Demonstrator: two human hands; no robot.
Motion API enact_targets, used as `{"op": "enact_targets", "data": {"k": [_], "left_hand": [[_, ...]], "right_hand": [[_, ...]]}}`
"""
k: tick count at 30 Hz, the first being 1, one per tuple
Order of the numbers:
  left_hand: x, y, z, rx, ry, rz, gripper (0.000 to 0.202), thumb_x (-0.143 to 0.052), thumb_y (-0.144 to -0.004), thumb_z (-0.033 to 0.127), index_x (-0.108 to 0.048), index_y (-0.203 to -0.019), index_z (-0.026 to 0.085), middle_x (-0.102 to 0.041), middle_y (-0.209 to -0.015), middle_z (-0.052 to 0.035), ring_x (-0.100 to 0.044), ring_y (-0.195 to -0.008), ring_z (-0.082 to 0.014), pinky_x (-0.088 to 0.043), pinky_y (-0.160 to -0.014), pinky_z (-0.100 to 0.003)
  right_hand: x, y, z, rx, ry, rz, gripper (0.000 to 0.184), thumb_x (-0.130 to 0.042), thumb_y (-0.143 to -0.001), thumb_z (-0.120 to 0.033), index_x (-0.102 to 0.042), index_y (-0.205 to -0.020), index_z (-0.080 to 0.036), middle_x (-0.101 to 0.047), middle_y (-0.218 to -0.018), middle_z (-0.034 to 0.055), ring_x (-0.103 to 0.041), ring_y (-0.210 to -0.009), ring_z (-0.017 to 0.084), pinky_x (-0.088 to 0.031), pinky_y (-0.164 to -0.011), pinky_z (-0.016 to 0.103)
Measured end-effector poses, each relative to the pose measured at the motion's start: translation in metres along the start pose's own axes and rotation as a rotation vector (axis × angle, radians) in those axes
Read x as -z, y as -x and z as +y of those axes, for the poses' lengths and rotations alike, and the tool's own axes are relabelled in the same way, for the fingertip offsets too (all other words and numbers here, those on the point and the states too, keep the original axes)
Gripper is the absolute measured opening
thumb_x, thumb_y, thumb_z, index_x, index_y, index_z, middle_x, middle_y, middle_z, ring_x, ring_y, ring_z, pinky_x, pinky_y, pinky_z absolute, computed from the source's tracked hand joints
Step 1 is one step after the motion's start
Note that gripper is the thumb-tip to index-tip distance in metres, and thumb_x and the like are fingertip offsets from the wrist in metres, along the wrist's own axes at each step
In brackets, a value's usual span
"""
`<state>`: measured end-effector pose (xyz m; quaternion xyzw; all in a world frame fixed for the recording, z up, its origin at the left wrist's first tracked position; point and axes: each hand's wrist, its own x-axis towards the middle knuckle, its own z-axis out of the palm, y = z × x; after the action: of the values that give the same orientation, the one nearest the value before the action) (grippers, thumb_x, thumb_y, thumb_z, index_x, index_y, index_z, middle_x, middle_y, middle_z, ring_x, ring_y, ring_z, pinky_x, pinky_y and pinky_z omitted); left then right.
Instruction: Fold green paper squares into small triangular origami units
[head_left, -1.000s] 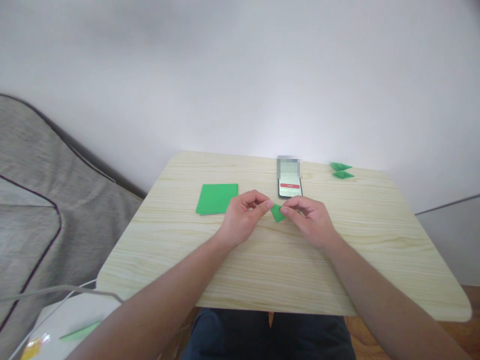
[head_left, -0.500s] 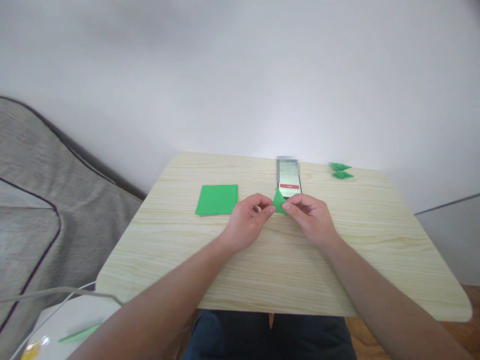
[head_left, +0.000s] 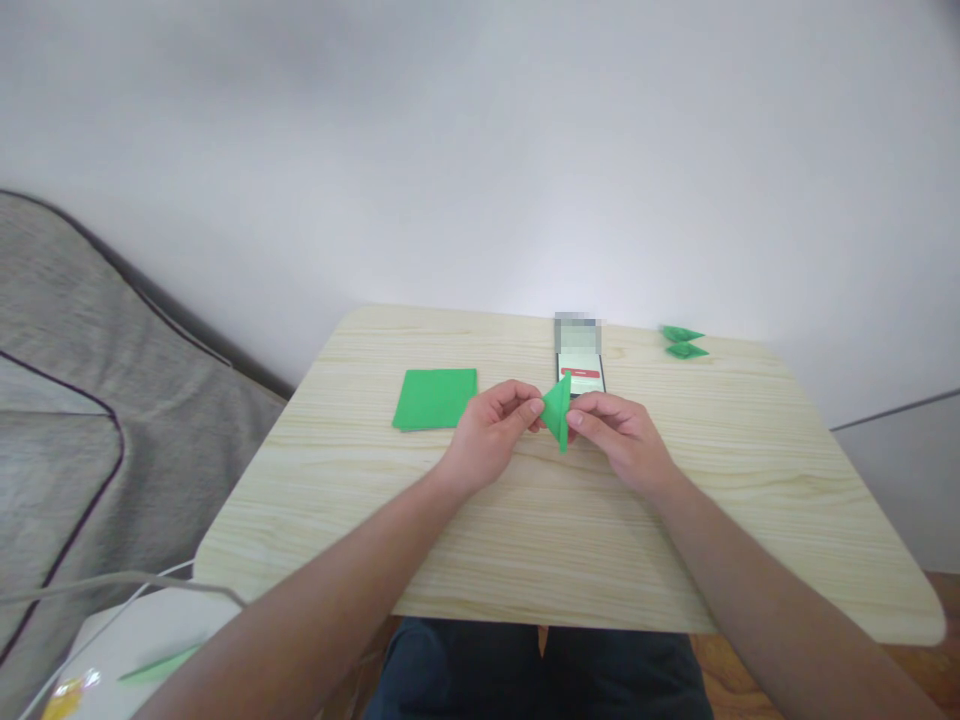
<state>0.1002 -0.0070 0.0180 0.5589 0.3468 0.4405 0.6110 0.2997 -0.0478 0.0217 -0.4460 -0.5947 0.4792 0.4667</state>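
Between my two hands, above the middle of the table, is a small green piece of folded paper [head_left: 558,410] in a triangular shape. My left hand [head_left: 495,428] pinches its left point between thumb and fingers. At its right edge, the thumb and fingers of my right hand [head_left: 619,430] close on the paper. A stack of green paper sheets [head_left: 435,399] lies just left of my left hand. Behind the folded paper lies a phone [head_left: 580,365] with its screen lit, its near end close to my right fingers.
Two green folded paper pieces [head_left: 685,351] lie at the table's back right, near the wall. The pale wooden table [head_left: 675,560] has rounded corners. At lower left, a white surface [head_left: 105,640] holds a green item and a yellow one, with a cable [head_left: 127,578] crossing over. Grey fabric [head_left: 150,400] is at left.
The folded paper has turned and spread into a wider triangle, its long edge now facing right. My left hand has shifted slightly to the left; the things on the table stay put.
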Motion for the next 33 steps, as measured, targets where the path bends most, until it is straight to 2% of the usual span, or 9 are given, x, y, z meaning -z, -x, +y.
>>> {"op": "enact_targets", "data": {"k": [7,13,22,33], "left_hand": [[0.0023,-0.0002,-0.0010,0.009,0.022,-0.058,0.024,-0.072,-0.088,0.038,-0.071,-0.090,0.015,-0.068,-0.078,-0.0025,-0.059,-0.072,-0.0129,-0.049,-0.073,-0.027],[0.0027,0.0010,-0.0007,0.029,0.053,-0.068,0.024,-0.072,-0.089,0.039,-0.069,-0.091,0.015,-0.064,-0.071,-0.0004,-0.057,-0.068,-0.0121,-0.048,-0.071,-0.026],[0.0020,0.0022,0.0003,0.021,0.086,-0.116,0.026,-0.072,-0.089,0.041,-0.068,-0.091,0.015,-0.063,-0.073,-0.0008,-0.056,-0.068,-0.0120,-0.047,-0.070,-0.026],[0.0027,0.0033,-0.0008,0.025,0.134,-0.159,0.026,-0.072,-0.090,0.041,-0.067,-0.091,0.015,-0.063,-0.072,-0.0014,-0.056,-0.068,-0.0120,-0.046,-0.067,-0.025]], "right_hand": [[0.0001,-0.0008,-0.0016,-0.009,-0.087,-0.056,0.018,-0.073,-0.092,-0.040,-0.076,-0.093,-0.022,-0.074,-0.083,0.0020,-0.068,-0.077,0.016,-0.056,-0.075,0.031],[0.0008,-0.0006,-0.0018,-0.017,-0.086,-0.083,0.019,-0.074,-0.091,-0.041,-0.076,-0.092,-0.022,-0.075,-0.084,0.0025,-0.069,-0.077,0.017,-0.057,-0.074,0.031],[0.0011,-0.0001,-0.0008,-0.053,-0.141,-0.129,0.020,-0.075,-0.090,-0.042,-0.076,-0.092,-0.022,-0.074,-0.080,0.0021,-0.070,-0.076,0.018,-0.059,-0.075,0.033],[0.0021,-0.0002,-0.0029,-0.039,-0.146,-0.187,0.020,-0.072,-0.092,-0.041,-0.076,-0.090,-0.022,-0.075,-0.086,0.0037,-0.070,-0.081,0.019,-0.058,-0.081,0.035]]}}
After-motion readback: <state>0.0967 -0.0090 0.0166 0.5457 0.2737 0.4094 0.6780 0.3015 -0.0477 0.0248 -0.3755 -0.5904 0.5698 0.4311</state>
